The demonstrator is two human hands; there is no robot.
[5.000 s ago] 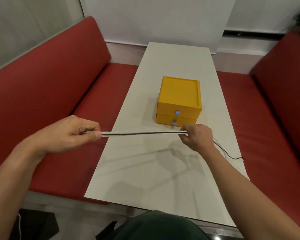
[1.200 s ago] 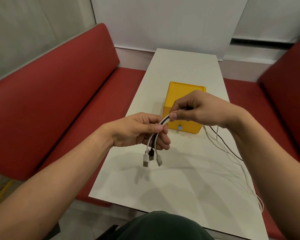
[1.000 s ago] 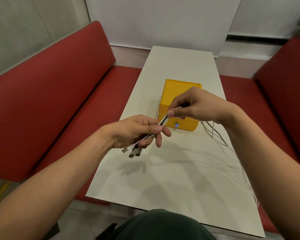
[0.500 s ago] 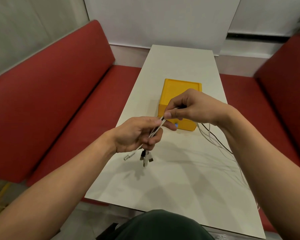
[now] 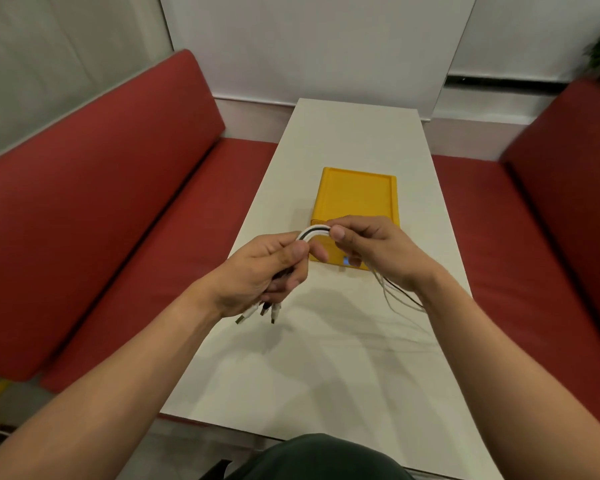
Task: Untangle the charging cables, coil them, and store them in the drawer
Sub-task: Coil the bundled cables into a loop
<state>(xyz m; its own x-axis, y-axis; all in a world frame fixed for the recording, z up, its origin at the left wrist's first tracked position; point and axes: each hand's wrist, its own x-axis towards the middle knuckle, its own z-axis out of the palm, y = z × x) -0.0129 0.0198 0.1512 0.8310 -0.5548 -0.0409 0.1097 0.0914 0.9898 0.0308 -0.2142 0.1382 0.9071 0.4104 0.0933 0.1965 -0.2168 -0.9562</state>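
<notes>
White-and-black cables point(image 5: 314, 233), three by the look of it, now arc in a short hump between the two hands, held above the table point(image 5: 326, 358) just in front of the yellow drawer unit point(image 5: 357, 195). Big change vs. 5 s back: then the bundle was pulled taut and straight w/ hands wide apart; now the hands have closed in till nearly touching. L hand point(image 5: 264, 275) has gone from a loose pinch half a sec ago to a full fist, fingers wrapped round the bundle, thumb pressed on top, w/ the plug ends point(image 5: 257, 311) poking out below the palm. R hand point(image 5: 371, 251) pinches the strands between thumb and forefinger, other fingers curled under; the slack point(image 5: 395, 292) trails from it down and off to the right over the tabletop. My read: untangling is done or close to it, strands lie parallel, and this bend looks like the start of the first loop, i.e. coiling just begun. Most of the length is uncoiled yet. Drawer fronts look closed, blue pull point(image 5: 346, 260) partly hidden behind R hand, so opening and stowing remain. Red bench point(image 5: 101, 220) runs along the left.
</notes>
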